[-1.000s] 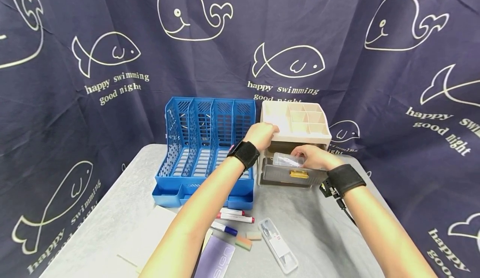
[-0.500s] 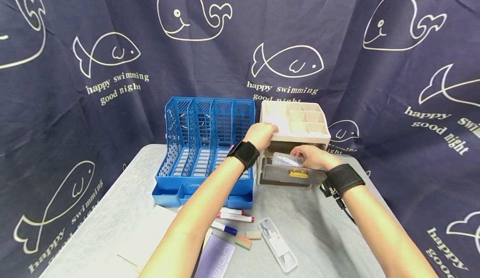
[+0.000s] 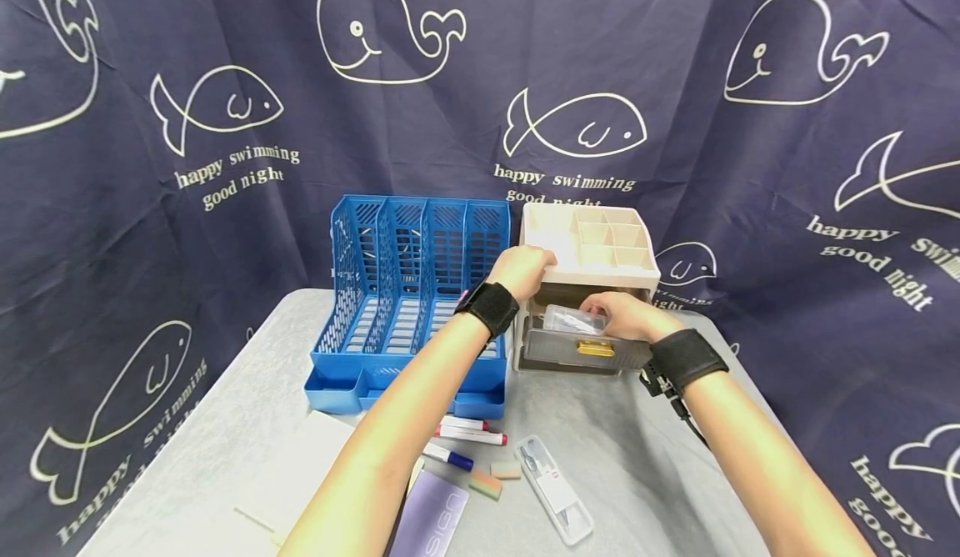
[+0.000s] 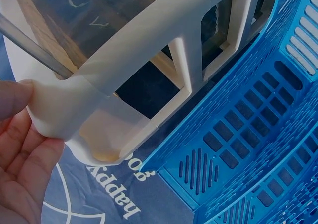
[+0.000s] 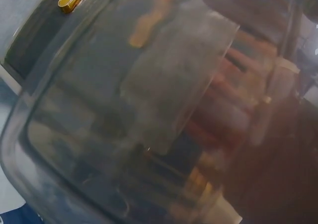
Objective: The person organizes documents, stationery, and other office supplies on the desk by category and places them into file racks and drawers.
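Note:
A desk organizer (image 3: pixel 592 276) with a cream-white top and smoky translucent drawers stands at the back right. My left hand (image 3: pixel 522 271) grips the front left edge of its top; in the left wrist view, the thumb (image 4: pixel 12 97) and fingers pinch that rim. My right hand (image 3: pixel 633 317) reaches into the pulled-out drawer (image 3: pixel 555 345), which has a gold handle (image 3: pixel 596 348). There it holds the right end of a clear plastic box (image 3: pixel 572 320). In the right wrist view, the fingers and the box (image 5: pixel 181 70) show blurred through the drawer wall.
A blue file rack (image 3: pixel 408 365) stands close to the organizer's left. In front lie red-capped markers (image 3: pixel 472 435), a blue-capped marker (image 3: pixel 448 456), two small blocks (image 3: pixel 486 484), a clear case (image 3: pixel 553 490), a purple booklet (image 3: pixel 431 514) and white paper (image 3: pixel 300 465).

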The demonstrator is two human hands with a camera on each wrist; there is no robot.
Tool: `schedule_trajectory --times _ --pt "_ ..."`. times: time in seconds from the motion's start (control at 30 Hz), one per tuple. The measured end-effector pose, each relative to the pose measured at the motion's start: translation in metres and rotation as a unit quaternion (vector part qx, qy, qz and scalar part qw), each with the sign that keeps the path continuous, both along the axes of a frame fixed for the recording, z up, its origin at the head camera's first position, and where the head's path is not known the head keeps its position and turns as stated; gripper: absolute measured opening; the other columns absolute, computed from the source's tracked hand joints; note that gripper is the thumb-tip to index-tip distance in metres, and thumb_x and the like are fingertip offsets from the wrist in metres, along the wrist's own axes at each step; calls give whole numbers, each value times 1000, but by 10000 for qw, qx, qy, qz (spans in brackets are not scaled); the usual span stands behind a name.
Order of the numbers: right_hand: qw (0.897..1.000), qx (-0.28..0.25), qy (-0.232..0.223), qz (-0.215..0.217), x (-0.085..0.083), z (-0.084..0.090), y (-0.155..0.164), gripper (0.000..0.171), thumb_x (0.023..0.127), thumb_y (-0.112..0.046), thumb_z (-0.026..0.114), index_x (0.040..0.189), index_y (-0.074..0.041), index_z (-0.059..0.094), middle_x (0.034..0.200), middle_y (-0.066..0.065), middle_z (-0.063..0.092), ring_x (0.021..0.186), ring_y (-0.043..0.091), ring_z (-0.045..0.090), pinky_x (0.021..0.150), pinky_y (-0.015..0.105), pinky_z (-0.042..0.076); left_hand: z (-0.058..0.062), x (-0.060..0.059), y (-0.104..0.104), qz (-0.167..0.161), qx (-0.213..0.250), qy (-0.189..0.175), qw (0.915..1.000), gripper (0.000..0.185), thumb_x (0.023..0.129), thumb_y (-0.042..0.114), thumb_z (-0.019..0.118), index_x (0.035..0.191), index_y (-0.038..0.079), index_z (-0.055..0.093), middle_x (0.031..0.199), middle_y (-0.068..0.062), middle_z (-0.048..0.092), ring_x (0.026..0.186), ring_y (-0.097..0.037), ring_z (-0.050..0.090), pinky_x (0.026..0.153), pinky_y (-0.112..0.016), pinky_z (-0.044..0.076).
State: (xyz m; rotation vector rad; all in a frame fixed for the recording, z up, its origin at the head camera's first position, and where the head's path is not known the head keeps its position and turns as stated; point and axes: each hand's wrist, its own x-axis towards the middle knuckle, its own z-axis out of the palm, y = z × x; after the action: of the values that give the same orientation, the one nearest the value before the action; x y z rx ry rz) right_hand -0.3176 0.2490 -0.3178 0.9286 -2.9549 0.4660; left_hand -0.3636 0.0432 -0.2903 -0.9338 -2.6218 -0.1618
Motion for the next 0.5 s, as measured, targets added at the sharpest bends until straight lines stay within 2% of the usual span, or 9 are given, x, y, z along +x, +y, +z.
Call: schedule_trajectory --times 0.2,0.37,0.5 --pt "9999 14 -118 -93 0 0 1 40 64 7 67 104 3 64 91 12 64 87 27 59 80 42 48 0 0 1 -27 -23 18 10000 28 90 7 59 115 15 68 109 -2 69 98 -18 65 85 -32 52" --pt "9990 -220 -309 -224 2 3 2 43 65 3 71 107 4 62 90 11 65 87 26 60 80 41 48 1 1 1 -18 -67 -10 10000 28 90 7 59 116 15 68 110 -2 69 99 -18 65 85 -32 52" --pt "9982 -384 -422 -188 2 10 4 46 67 0 73 110 9 58 94 16 65 88 29 60 82 41 48 1 1 0 -21 -87 -26 10000 29 90 7 59 116 15 68 111 -1 69 99 -18 65 86 -32 51"
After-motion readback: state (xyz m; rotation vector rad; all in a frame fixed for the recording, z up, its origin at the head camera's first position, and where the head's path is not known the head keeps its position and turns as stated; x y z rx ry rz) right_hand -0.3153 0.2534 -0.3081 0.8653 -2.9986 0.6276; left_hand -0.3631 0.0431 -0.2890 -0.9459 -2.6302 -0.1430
